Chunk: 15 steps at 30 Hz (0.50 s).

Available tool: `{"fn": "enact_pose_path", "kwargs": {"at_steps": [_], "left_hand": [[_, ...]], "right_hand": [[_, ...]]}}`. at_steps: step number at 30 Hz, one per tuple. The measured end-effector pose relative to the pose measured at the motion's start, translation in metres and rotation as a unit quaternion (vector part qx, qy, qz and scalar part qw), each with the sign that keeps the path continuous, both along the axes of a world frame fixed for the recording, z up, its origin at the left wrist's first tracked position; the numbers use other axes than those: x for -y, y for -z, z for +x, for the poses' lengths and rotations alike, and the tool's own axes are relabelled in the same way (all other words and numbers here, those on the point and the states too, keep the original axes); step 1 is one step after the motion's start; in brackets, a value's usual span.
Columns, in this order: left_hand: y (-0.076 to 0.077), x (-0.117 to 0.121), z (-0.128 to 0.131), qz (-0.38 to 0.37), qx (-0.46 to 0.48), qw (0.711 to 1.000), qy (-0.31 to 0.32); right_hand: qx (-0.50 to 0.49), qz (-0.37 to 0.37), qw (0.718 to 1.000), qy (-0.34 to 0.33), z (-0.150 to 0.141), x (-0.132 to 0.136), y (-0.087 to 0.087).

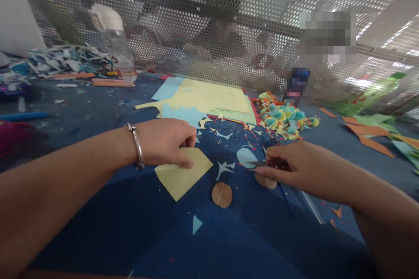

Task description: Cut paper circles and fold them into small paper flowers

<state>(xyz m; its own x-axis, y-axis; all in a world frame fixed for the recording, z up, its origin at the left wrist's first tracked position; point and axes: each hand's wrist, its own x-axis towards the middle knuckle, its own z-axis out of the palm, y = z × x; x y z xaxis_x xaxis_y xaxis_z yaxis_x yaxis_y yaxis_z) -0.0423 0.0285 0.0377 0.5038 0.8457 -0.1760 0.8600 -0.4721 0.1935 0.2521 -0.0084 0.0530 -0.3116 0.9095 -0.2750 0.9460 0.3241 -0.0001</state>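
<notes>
My left hand [172, 141], with a silver bracelet at the wrist, has its fingers bent over a piece of yellow paper [188, 174]; the thumb lies across the paper's top, and the other fingertips are partly hidden. In my right hand [284, 163] is a pair of scissors [258, 164], the blades pointing left and the handles mostly covered by fingers. Beneath the blades lies a light blue rounded paper piece [246, 156]. A tan disc [266, 180] sits under the right hand, and a brown wooden-looking disc [221, 195] lies between the two hands.
Yellow and blue paper sheets [209, 96] lie ahead. A pile of colourful cut pieces [284, 117] stands right of them, with orange strips [369, 130] beyond. A bottle [119, 48] and paper scraps [68, 59] are back left. A perforated screen [183, 17] borders the table; people sit behind it.
</notes>
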Motion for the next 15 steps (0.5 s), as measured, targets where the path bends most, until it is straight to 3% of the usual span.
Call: {"fn": "enact_pose_path", "kwargs": {"at_steps": [6,10,12,15], "left_hand": [[0.001,0.0,0.004,-0.028,0.063,0.998,0.01],[0.002,-0.008,0.001,-0.086,0.128,0.988,0.026],[0.001,-0.011,0.0,-0.107,0.166,0.98,0.0],[0.003,-0.012,0.003,-0.07,0.271,0.957,-0.073]], "right_hand": [[-0.028,-0.016,0.999,-0.006,-0.008,0.0,0.001],[-0.059,-0.029,0.998,-0.008,-0.011,-0.001,0.005],[-0.058,-0.018,0.998,-0.01,-0.011,-0.001,0.006],[-0.044,0.014,0.999,-0.009,-0.007,-0.002,0.005]]}}
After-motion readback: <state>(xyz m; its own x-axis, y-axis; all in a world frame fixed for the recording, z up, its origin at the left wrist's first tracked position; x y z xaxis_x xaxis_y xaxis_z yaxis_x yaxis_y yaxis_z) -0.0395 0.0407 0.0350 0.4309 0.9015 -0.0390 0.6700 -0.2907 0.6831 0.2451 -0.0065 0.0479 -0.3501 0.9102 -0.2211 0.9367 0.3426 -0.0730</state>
